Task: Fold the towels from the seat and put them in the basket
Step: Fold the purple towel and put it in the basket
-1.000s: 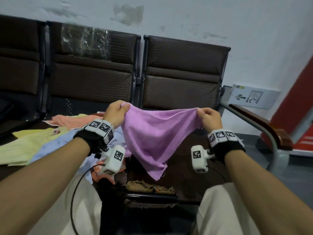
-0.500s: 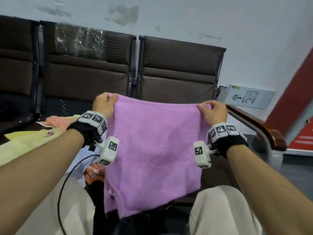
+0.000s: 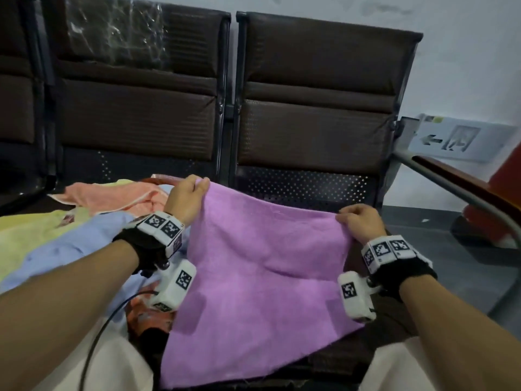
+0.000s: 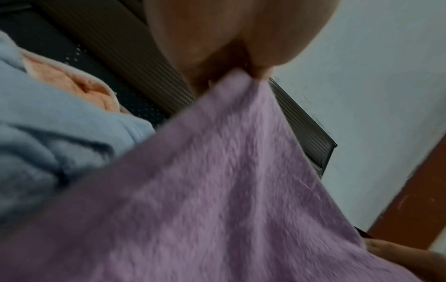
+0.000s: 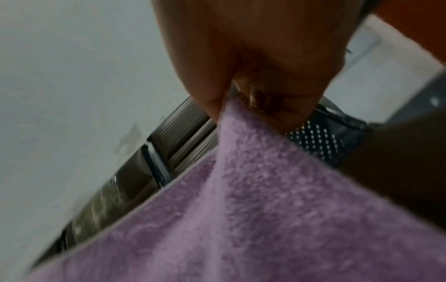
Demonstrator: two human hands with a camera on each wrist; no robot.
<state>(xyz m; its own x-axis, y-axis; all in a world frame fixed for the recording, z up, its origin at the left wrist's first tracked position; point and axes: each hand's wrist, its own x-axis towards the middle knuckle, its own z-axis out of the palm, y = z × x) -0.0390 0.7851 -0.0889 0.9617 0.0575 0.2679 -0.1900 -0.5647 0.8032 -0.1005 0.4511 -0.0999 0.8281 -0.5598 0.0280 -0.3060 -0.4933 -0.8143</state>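
Observation:
A purple towel (image 3: 262,280) is spread wide over the dark seat in front of me, its near edge hanging toward my knees. My left hand (image 3: 187,197) pinches its far left corner, and my right hand (image 3: 359,221) pinches its far right corner. In the left wrist view the left hand (image 4: 243,74) nips the purple towel (image 4: 217,190) between thumb and fingers. The right wrist view shows the right hand (image 5: 231,99) gripping the same purple towel (image 5: 253,209). More towels lie on the seat to the left: blue (image 3: 67,249), yellow (image 3: 25,232), peach (image 3: 112,196). No basket is in view.
Dark brown chair backs (image 3: 318,108) stand along the wall behind the seats. A metal and wood armrest (image 3: 462,187) runs along the right. An orange patterned cloth (image 3: 146,317) lies under my left wrist. Grey floor (image 3: 445,249) shows beyond the armrest.
The towel hung bunched between my hands a second ago, then was pulled out flat and upright. Now both hands have lowered it forward, so it lies spread across the seat.

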